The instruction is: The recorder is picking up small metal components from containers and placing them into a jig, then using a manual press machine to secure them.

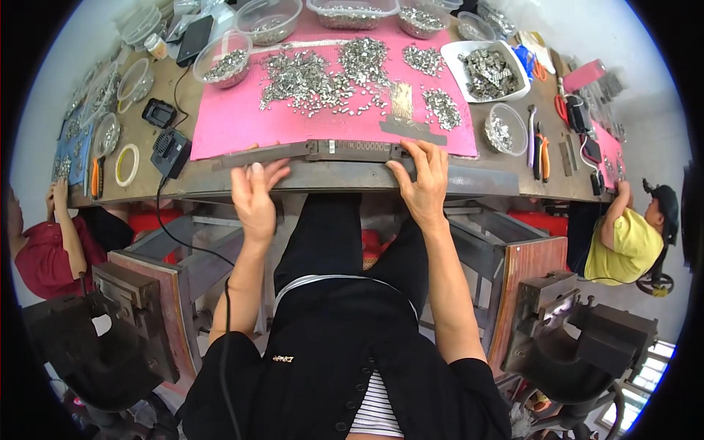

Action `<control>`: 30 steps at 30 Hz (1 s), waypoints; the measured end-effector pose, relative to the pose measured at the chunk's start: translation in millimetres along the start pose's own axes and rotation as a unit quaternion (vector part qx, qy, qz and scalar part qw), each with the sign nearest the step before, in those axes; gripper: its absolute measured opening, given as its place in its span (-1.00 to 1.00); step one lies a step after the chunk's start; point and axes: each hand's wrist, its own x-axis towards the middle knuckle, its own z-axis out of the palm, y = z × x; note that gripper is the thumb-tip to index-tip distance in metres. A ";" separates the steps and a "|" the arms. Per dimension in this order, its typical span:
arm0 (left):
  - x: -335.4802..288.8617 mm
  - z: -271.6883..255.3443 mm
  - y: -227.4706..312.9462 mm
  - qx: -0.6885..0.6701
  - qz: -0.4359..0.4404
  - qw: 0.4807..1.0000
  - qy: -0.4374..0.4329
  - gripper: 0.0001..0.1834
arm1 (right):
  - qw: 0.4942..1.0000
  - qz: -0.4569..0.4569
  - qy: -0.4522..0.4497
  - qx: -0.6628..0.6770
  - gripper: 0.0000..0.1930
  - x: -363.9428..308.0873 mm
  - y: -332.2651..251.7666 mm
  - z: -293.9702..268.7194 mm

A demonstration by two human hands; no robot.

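Note:
A long dark metal jig [323, 150] lies along the table's front edge, with a row of small silvery pieces [359, 148] set in its middle section. My right hand [424, 180] grips the jig's right end, thumb on the near side and fingers over the top. At the left part of the jig, my left hand [254, 202] has its fingers apart, close against the near edge. Whether those fingers touch the metal is hard to make out. Beyond the jig, heaps of small metal parts [308, 81] are spread over a pink mat [227, 121].
Clear tubs of metal parts [224, 59] line the back, and a white tray [455, 55] stands at right. Pliers [543, 155], a tape roll [127, 165] and a black charger [171, 152] flank the mat. Co-workers sit left [55, 253] and right [623, 238].

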 end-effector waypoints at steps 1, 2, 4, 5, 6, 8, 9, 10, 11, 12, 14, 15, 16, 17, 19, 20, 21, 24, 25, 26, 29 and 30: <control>3.8 -9.9 3.6 -0.022 -0.074 0.997 -0.005 -0.66 | 1.000 0.002 0.001 -0.003 -0.49 -0.5 0.2 0.4; 8.2 -17.5 7.5 -0.044 -0.148 0.988 -0.011 -0.66 | 1.000 0.001 0.001 -0.001 -0.49 -0.1 0.6 0.2; 12.8 -28.3 10.9 -0.022 -0.208 0.974 -0.090 -0.63 | 1.000 -0.004 0.009 -0.013 -0.49 1.0 -1.0 1.3; 13.1 -30.2 12.4 -0.015 -0.236 0.963 -0.129 -0.61 | 1.000 -0.004 0.009 -0.012 -0.49 0.9 -1.6 2.0; 12.8 -24.8 16.3 -0.014 -0.259 0.955 -0.148 -0.58 | 1.000 -0.002 0.010 -0.012 -0.49 1.4 -1.5 2.1; 12.7 -16.6 11.0 0.021 -0.257 0.945 -0.201 -0.60 | 1.000 0.000 0.012 -0.016 -0.49 2.0 -0.9 2.2; 9.7 -6.8 9.3 0.030 -0.216 0.954 -0.206 -0.68 | 1.000 -0.001 0.011 -0.015 -0.49 1.9 -0.8 2.7; 6.3 4.3 4.3 0.068 -0.126 0.971 -0.193 -0.70 | 1.000 -0.001 0.009 -0.014 -0.49 1.6 -2.1 2.6; 3.2 16.3 0.2 0.105 -0.034 0.978 -0.178 -0.71 | 1.000 0.012 0.001 -0.010 -0.55 2.5 -5.3 0.4; 6.3 32.4 12.1 0.255 0.105 0.946 -0.169 -0.66 | 1.000 0.016 0.003 -0.017 -0.55 3.7 -5.3 -2.8; 18.6 45.4 8.8 0.398 0.311 0.852 -0.138 -0.57 | 0.999 -0.010 0.015 -0.031 -0.62 11.3 -6.1 -4.9; 20.7 49.1 0.8 0.404 0.303 0.850 -0.148 -0.46 | 0.999 -0.018 0.042 -0.024 -0.71 16.1 -4.7 -0.7; 21.9 51.9 -4.5 0.399 0.306 0.851 -0.151 -0.46 | 0.999 -0.042 0.019 -0.027 -0.74 22.1 -3.4 -0.2; 23.2 54.0 -8.6 0.429 0.306 0.835 -0.156 -0.42 | 0.997 -0.066 -0.006 -0.030 -0.77 27.5 -2.7 0.3; 26.0 55.3 -16.0 0.455 0.309 0.819 -0.165 -0.38 | 0.995 -0.084 -0.005 -0.050 -0.82 33.4 -2.7 5.0; 25.8 54.4 -18.6 0.447 0.299 0.827 -0.165 -0.36 | 0.991 -0.117 -0.034 -0.060 -0.82 36.6 -1.9 2.4; 24.8 52.9 -19.8 0.440 0.288 0.834 -0.165 -0.33 | 0.984 -0.150 -0.064 -0.069 -0.82 38.9 -1.9 -0.1; 25.3 52.5 -21.5 0.447 0.297 0.828 -0.163 -0.33 | 0.967 -0.218 -0.103 -0.086 -0.81 47.7 5.4 -6.8; 25.4 52.6 -21.9 0.451 0.302 0.825 -0.161 -0.33 | 0.955 -0.255 -0.125 -0.083 -0.81 51.0 8.2 -8.0; 25.2 52.8 -22.6 0.449 0.302 0.825 -0.162 -0.33 | 0.955 -0.255 -0.125 -0.085 -0.81 53.2 10.2 -8.4; 25.8 53.9 -22.8 0.448 0.305 0.825 -0.162 -0.34 | 0.957 -0.268 -0.102 -0.042 -0.80 65.8 18.7 -11.9; 25.3 52.3 -21.3 0.448 0.302 0.826 -0.161 -0.37 | 0.960 -0.270 -0.070 -0.021 -0.80 75.5 24.7 -14.8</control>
